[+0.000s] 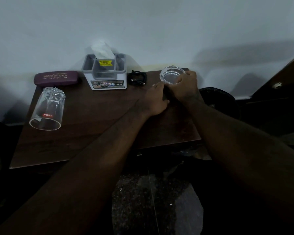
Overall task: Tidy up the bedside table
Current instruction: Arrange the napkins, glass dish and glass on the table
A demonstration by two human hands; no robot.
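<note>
Two hands crowded at the right end of the bedside table (85,133), glass all around.

Left of the tissue organiser (105,72): maroon spectacle case (56,78), then a tumbler (47,110) on its side, free to roll off the near edge if jolted. Right of the organiser: coiled black cable (137,78), left hand (155,100) curled over something dark and unidentifiable, right hand (185,85) clasping the glass ashtray (172,75) near the corner; liable to slip and shatter.
</note>
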